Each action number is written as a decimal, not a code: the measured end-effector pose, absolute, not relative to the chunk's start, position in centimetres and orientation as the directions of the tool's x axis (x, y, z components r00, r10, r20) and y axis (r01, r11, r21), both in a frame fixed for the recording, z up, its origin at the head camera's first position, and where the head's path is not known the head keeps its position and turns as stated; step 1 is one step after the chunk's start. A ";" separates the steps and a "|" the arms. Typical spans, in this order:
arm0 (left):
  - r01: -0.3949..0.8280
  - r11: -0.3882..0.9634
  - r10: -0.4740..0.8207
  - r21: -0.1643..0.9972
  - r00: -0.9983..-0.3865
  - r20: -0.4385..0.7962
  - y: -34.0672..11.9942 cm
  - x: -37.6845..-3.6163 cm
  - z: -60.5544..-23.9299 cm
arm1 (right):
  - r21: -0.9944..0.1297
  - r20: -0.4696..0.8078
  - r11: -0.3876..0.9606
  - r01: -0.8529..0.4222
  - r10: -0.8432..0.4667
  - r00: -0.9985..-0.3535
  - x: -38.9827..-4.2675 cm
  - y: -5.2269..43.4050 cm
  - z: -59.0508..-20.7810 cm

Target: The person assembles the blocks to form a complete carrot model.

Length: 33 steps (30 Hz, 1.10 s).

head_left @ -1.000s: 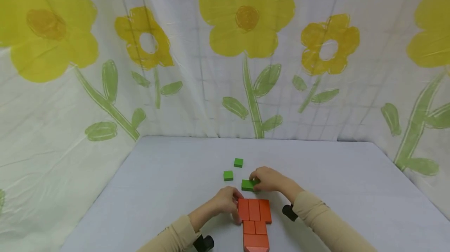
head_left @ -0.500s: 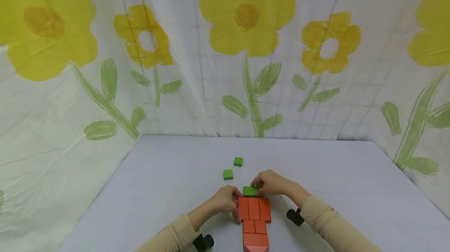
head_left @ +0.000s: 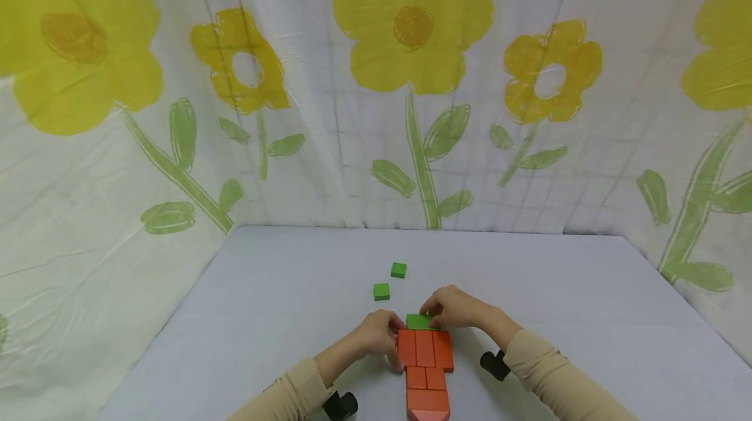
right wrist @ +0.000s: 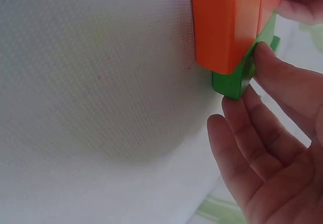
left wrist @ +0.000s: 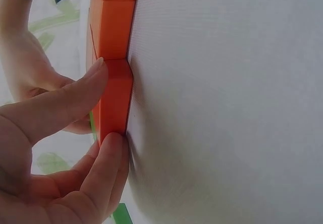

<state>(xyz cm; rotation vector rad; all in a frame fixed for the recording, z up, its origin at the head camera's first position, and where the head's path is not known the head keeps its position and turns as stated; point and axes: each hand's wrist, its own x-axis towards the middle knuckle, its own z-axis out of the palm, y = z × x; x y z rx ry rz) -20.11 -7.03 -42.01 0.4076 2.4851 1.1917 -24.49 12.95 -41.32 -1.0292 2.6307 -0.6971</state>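
Your head cam sits high and looks forward and down across the table toward the flower-print backdrop; wide view, both forearms enter from the bottom edge, work sits low centre. Your left wrist cam is very near, rolled sideways, so the table fills the right of frame and the orange blocks run up the left. Your right wrist cam is equally close and also rolled, looking past your fingers at the end of the orange blocks and the green block. All three views share that orange row; head and right wrist share the green block. Backdrop shows only as slivers in both wrist views.
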 end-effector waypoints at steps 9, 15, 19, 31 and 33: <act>0.102 0.617 0.378 0.780 -0.908 -0.180 -7.6 -20.2 -41.7 | -0.411 -0.034 0.670 -0.618 -0.688 -0.725 -27.2 10.8 -40.1; 0.133 0.597 0.388 0.792 -0.911 -0.139 -7.7 -20.0 -41.8 | -0.284 -0.048 0.719 -0.635 -0.672 -0.739 -28.4 7.3 -39.6; 0.147 0.572 0.394 0.807 -0.912 -0.113 -7.5 -19.8 -42.0 | -0.197 -0.104 0.744 -0.638 -0.663 -0.741 -28.7 5.3 -39.6; 0.134 0.604 0.368 0.785 -0.921 -0.126 -7.1 -19.6 -42.1 | -0.112 -0.009 0.695 -0.710 -0.715 -0.699 -28.8 5.7 -40.7; 0.127 0.609 0.367 0.783 -0.920 -0.136 -7.1 -19.7 -42.0 | -0.136 -0.026 0.701 -0.700 -0.709 -0.705 -28.6 6.3 -40.6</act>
